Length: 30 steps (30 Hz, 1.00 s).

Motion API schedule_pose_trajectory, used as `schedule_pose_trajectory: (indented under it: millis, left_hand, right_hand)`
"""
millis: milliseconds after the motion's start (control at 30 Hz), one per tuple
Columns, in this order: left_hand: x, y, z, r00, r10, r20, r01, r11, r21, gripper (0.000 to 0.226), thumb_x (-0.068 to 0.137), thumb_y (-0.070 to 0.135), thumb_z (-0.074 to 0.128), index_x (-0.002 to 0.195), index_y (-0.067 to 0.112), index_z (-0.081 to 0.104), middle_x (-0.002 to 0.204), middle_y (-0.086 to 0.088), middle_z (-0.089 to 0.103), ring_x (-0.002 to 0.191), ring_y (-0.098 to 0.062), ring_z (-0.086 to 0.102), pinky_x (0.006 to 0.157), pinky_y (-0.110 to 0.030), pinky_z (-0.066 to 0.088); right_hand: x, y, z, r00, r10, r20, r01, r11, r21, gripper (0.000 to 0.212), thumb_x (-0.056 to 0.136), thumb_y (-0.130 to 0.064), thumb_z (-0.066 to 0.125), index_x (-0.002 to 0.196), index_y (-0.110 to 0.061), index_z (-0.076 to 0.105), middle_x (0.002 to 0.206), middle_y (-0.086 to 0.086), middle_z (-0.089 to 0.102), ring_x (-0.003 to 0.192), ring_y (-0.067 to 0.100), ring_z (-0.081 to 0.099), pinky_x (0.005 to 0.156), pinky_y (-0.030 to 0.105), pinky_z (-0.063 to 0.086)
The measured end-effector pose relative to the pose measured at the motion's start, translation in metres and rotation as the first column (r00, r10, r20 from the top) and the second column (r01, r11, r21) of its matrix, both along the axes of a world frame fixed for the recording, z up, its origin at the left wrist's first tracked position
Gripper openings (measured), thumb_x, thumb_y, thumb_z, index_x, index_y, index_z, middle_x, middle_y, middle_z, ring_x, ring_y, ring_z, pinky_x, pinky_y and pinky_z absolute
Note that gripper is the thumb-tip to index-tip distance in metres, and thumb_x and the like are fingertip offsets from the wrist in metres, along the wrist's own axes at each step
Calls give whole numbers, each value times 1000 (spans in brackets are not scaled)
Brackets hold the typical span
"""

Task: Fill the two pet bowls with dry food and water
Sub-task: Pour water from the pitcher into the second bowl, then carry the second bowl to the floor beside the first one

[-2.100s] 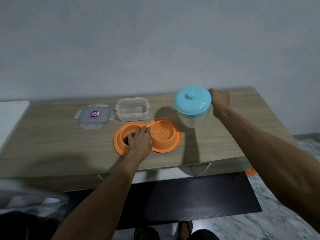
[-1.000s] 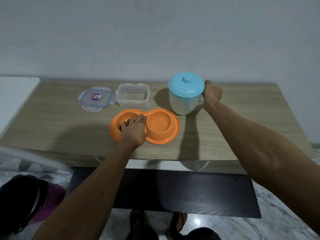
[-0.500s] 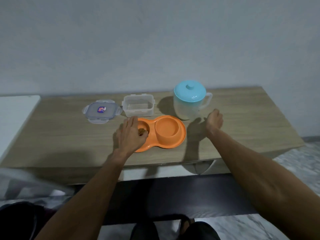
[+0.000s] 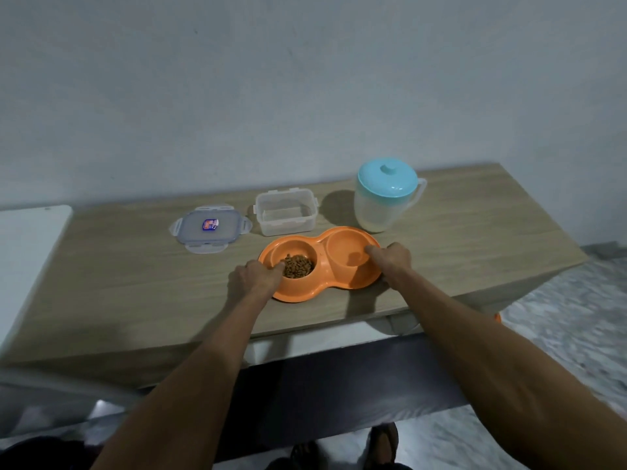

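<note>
Head view: the orange dish (image 4: pixel 342 286) sits near the front of the tabletop (image 4: pixel 475 232), with the hands each clamped on one end of its rim: left hand (image 4: pixel 254 281) beside the kibble (image 4: pixel 298 266) in the left bowl (image 4: pixel 288 249), right hand (image 4: pixel 390 259) with a finger inside the right bowl (image 4: pixel 342 247). Food looks done, the tub (image 4: pixel 285 213) empty – water in the right bowl I cannot make out; the jug (image 4: pixel 383 198) stands lidded just behind
</note>
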State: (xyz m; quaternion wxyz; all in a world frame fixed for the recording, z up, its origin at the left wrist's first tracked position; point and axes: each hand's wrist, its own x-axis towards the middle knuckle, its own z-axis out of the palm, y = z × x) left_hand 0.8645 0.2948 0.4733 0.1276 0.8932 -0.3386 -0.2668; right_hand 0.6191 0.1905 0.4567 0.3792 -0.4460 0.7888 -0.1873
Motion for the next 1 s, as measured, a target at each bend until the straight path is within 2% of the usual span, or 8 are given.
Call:
schedule_pose_trajectory:
  millis: [167,233,367,567,667,800,933,1000]
  left_hand:
    - [-1,-1,4,999,1,-45,-1,1000,-5,60,80,62,59,107,9,68,105,-14,68,97,-35,64,82,-40,55]
    - [-3,-2,6,998,12,-70,-12,1000,-11,56,83,57,61,110,8,68,105,-14,68,97,-34,64,76,-35,52]
    - [-15,1,10,986,34,-161,-41,998,-44,49,89,43,64,116,3,64,117,-16,65,107,-34,61,70,-33,41]
    - [-50,1,13,979,-8,-201,-9,997,-82,47,86,45,66,110,5,67,112,-16,66,98,-32,64,62,-33,40]
    - [-80,-3,16,971,-40,-237,11,993,-119,47,85,45,67,112,7,64,118,-16,62,98,-32,65,63,-34,42]
    - [-138,-8,22,959,-97,-268,59,987,-147,43,85,42,67,110,7,63,120,-16,60,95,-32,66,65,-34,43]
    - [-211,-15,26,940,-153,-305,95,975,-199,39,82,38,71,101,4,65,120,-21,60,92,-36,67,79,-38,54]
    - [-253,-17,28,935,-187,-302,122,967,-223,43,81,38,71,102,1,66,120,-23,60,90,-37,66,79,-38,55]
  right_hand:
    - [9,10,9,1000,-21,-3,21,1000,-8,57,75,-40,71,114,2,66,117,22,64,106,38,62,87,50,57]
    - [8,12,11,999,-40,10,40,999,-4,52,77,-37,73,112,2,66,114,21,65,105,38,63,85,50,58]
    - [-3,22,13,997,-76,11,76,997,-20,52,75,-39,74,107,1,68,110,21,67,100,38,65,82,50,59]
    - [-46,42,15,991,-133,8,133,990,-43,49,76,-42,73,102,0,70,104,19,69,95,36,66,82,45,59]
    - [-79,50,21,985,-169,19,170,984,-59,47,80,-40,73,104,0,70,103,18,69,96,35,66,79,39,57]
    - [-140,61,29,966,-253,61,257,963,-79,50,76,-41,74,104,1,69,103,18,69,92,36,68,76,49,61]
    - [-216,76,40,936,-336,101,346,933,-99,48,75,-38,76,102,1,68,102,18,68,91,36,67,72,50,61]
    - [-260,84,45,925,-365,109,375,921,-105,48,71,-39,76,98,-1,69,101,17,69,90,36,68,73,50,61]
